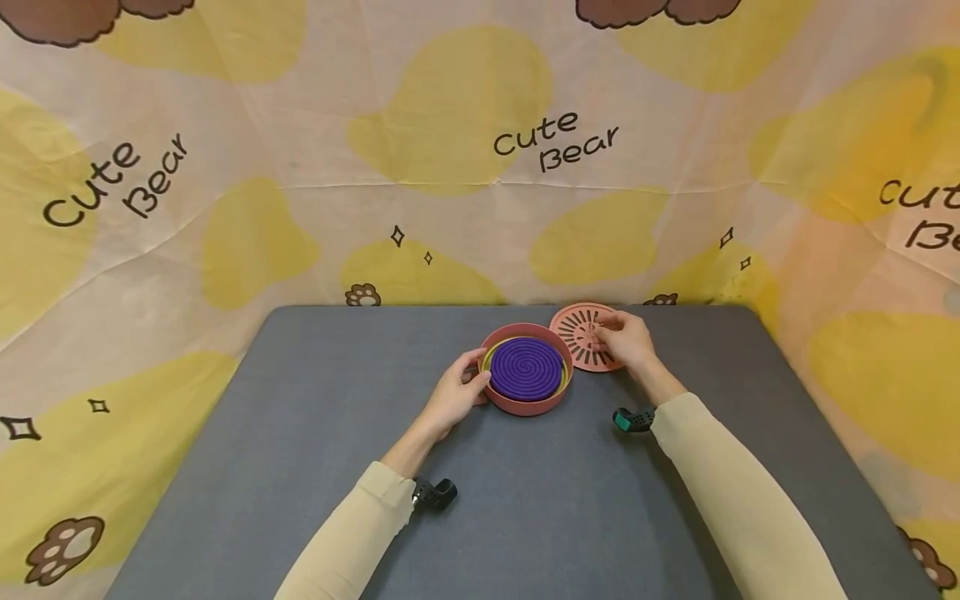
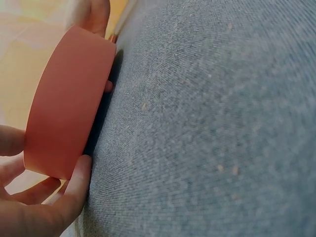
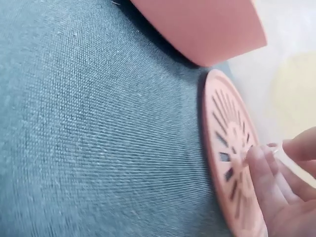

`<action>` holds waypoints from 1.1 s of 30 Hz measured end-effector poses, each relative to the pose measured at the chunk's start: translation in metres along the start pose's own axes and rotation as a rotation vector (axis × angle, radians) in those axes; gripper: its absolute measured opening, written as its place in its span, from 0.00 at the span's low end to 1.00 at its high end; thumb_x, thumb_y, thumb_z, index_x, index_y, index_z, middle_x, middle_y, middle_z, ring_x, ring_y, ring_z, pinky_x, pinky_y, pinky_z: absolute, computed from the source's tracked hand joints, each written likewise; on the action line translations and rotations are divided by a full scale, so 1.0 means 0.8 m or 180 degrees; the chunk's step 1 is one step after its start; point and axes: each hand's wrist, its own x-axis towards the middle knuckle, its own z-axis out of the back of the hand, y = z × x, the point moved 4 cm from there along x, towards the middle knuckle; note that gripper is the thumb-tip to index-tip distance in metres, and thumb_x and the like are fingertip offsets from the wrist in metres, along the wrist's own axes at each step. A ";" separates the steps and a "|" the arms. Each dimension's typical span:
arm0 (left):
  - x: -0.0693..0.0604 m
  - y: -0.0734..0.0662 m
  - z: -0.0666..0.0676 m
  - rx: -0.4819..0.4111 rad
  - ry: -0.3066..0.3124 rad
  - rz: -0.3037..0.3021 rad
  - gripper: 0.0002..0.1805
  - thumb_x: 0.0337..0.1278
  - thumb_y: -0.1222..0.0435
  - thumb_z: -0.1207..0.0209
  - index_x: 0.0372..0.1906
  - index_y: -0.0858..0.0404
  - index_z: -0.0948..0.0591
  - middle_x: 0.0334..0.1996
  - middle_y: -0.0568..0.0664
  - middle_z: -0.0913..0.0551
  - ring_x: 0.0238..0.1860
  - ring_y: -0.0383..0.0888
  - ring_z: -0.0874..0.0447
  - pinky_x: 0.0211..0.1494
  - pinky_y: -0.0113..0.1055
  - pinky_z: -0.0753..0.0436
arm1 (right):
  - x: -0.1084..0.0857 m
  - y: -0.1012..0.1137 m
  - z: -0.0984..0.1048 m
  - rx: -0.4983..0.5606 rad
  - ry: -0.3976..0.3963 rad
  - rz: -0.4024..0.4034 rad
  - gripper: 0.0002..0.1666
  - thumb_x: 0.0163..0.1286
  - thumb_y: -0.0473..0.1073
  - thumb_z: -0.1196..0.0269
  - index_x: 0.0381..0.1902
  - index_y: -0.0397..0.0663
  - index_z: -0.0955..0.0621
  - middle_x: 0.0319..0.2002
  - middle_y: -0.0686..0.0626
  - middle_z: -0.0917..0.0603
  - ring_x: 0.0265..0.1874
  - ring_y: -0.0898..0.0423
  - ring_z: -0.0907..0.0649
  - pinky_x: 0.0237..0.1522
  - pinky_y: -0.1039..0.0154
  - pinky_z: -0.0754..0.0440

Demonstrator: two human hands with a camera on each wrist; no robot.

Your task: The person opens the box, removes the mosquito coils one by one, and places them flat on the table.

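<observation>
A round pink coil box point(image 1: 527, 409) stands on the table, a purple mosquito coil point(image 1: 527, 368) inside it and a yellow-green edge showing around the coil. At the box's left side my left hand point(image 1: 454, 392) grips its wall, thumb near the rim; the left wrist view shows fingers around the wall point(image 2: 71, 98). Behind and right of the box, a round pink slotted lid point(image 1: 573, 321) lies on the table, close against the box. My right hand point(image 1: 628, 340) is over the lid, and its fingertips point(image 3: 259, 160) pinch at the lid's middle, where they partly hide the small raised part.
The grey table point(image 1: 337, 400) carries the box and lid near its far edge. A patterned yellow and cream cloth point(image 1: 450, 125) hangs behind and beside it. Each wrist wears a black band, the right band point(image 1: 633, 420) with a green piece.
</observation>
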 end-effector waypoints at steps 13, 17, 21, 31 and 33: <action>0.002 0.001 0.002 -0.0191 -0.0185 -0.0045 0.25 0.73 0.70 0.43 0.71 0.61 0.27 0.62 0.61 0.25 0.55 0.54 0.19 0.45 0.46 0.12 | -0.026 0.043 0.006 -0.0658 0.0033 0.0365 0.21 0.78 0.40 0.43 0.63 0.35 0.23 0.54 0.34 0.20 0.49 0.36 0.15 0.50 0.46 0.15; 0.001 -0.001 0.004 -0.0205 -0.0179 -0.0052 0.25 0.72 0.71 0.44 0.71 0.62 0.26 0.62 0.61 0.25 0.54 0.53 0.18 0.44 0.45 0.12 | -0.032 0.055 0.004 -0.0751 0.0107 0.0537 0.21 0.78 0.40 0.42 0.63 0.34 0.22 0.52 0.33 0.19 0.48 0.33 0.15 0.50 0.43 0.15; -0.001 -0.003 0.009 -0.0193 -0.0166 -0.0063 0.25 0.70 0.72 0.45 0.71 0.63 0.27 0.63 0.62 0.25 0.54 0.53 0.18 0.44 0.46 0.12 | -0.038 0.068 -0.001 -0.0953 0.0129 0.0725 0.20 0.77 0.41 0.40 0.61 0.35 0.20 0.49 0.35 0.16 0.46 0.36 0.14 0.46 0.47 0.13; -0.008 0.000 0.016 -0.0163 -0.0121 0.0097 0.25 0.70 0.71 0.45 0.70 0.59 0.25 0.64 0.59 0.24 0.54 0.51 0.17 0.44 0.45 0.12 | -0.055 0.091 -0.036 -0.1183 0.0309 0.1002 0.19 0.76 0.46 0.37 0.58 0.41 0.17 0.49 0.41 0.14 0.47 0.43 0.16 0.47 0.48 0.17; -0.009 0.002 0.017 -0.0183 -0.0095 0.0090 0.25 0.70 0.71 0.45 0.70 0.59 0.25 0.63 0.59 0.24 0.54 0.50 0.17 0.45 0.46 0.12 | -0.059 0.094 -0.044 -0.1202 0.0345 0.1067 0.18 0.75 0.45 0.37 0.57 0.41 0.17 0.49 0.42 0.14 0.48 0.45 0.17 0.48 0.48 0.18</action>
